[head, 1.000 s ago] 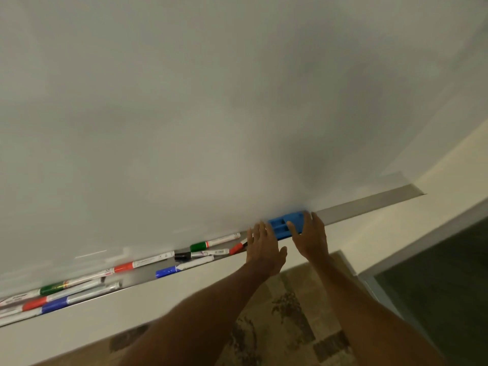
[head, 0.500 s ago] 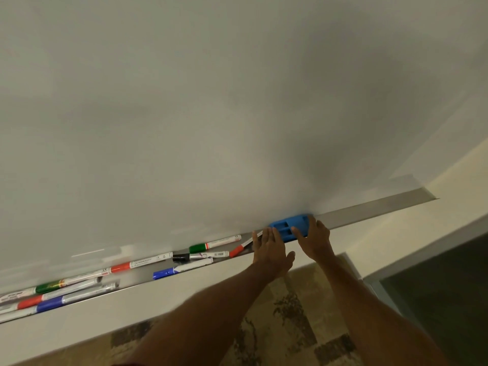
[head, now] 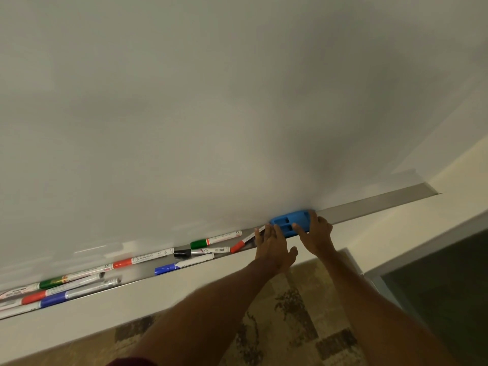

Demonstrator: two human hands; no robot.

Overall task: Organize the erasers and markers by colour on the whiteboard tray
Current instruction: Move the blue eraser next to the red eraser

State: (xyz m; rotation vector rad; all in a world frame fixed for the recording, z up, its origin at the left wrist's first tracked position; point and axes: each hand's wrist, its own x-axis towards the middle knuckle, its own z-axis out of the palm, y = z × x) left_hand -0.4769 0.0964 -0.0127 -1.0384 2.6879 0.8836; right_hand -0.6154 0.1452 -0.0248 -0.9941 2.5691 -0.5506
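Observation:
A blue eraser (head: 288, 222) sits in the metal whiteboard tray (head: 375, 203), against the board. My right hand (head: 315, 235) grips its right end, thumb on the front face. My left hand (head: 272, 243) lies with fingers spread at the eraser's left edge, over the end of a red-capped marker (head: 241, 243). Left of it lie a green-capped marker (head: 215, 240), a black-capped marker (head: 200, 251), a blue-capped marker (head: 182, 264) and another red-capped marker (head: 142, 260). Several more markers (head: 52, 290) are bunched at the far left.
The white board (head: 211, 114) fills the upper view. The tray's right stretch, beyond the eraser, is bare metal up to its end (head: 430, 190). Below are a white wall ledge (head: 105, 313), a patterned carpet (head: 290, 313) and a dark panel (head: 449, 286) at the right.
The blue eraser and both hands have shifted slightly right along the tray. The red-capped marker under my left hand shows more of its barrel. Other markers are unmoved.

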